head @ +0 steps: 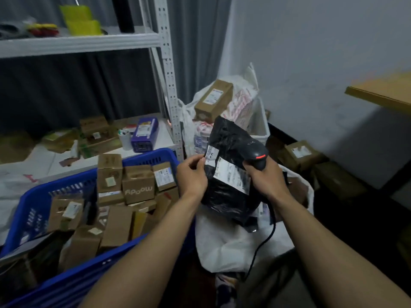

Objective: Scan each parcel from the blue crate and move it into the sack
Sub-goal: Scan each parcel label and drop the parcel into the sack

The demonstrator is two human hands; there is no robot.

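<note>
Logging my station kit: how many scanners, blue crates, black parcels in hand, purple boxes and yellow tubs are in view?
Scanner: 1
Blue crate: 1
Black parcel in hand: 1
Purple box: 1
Yellow tubs: 2
Total: 6

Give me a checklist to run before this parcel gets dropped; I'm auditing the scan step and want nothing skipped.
1. Black plastic mailer bag pinched by left hand: ok.
2. Black corded handheld scanner gripped in right hand: ok.
3. White shipping label facing up, creased but visible: ok.
4. Scan registered: cannot tell.
5. White plastic sack open beneath the bag: ok.
</note>
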